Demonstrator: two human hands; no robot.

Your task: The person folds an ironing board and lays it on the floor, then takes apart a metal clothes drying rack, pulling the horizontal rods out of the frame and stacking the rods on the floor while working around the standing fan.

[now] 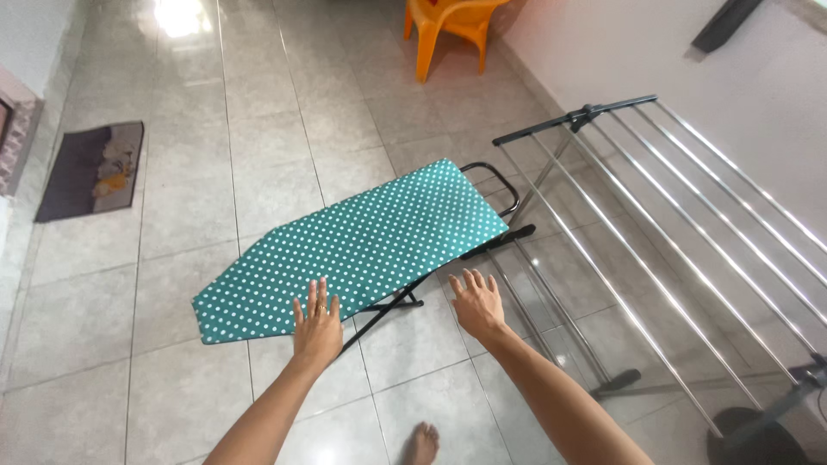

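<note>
Your bare foot point(421, 443) is at the bottom edge, on the glossy grey tiled floor point(172, 379). Both forearms reach forward and down from there.

Your left hand point(316, 325): palm down, fingers spread, ring on one finger. Grip released, nothing held. Fingertips lie over the near edge of the teal ironing board with a white polka-dot cover point(362, 245); can't tell if they touch it or hover just above.

Your right hand point(476, 301): also palm down, fingers splayed, grip released, holding nothing. It's just beside the board's near long edge, over the floor, not on the cover.

The board sits low on its folding black metal legs point(389, 308), running diagonally: pointed nose to the lower left, square end to the upper right, where a black wire iron rest point(498, 185) sticks out. Cover is bare.

Right of the board: a steel-tube clothes drying rack point(655, 232) with long parallel rails, black end bar at the far side, close to the white wall point(646, 60). Its near rails run just beside your right hand.

Far left: a dark doormat with an orange pattern point(93, 168) against the wall. Far top: an orange plastic chair point(452, 30), well apart from the board.
</note>
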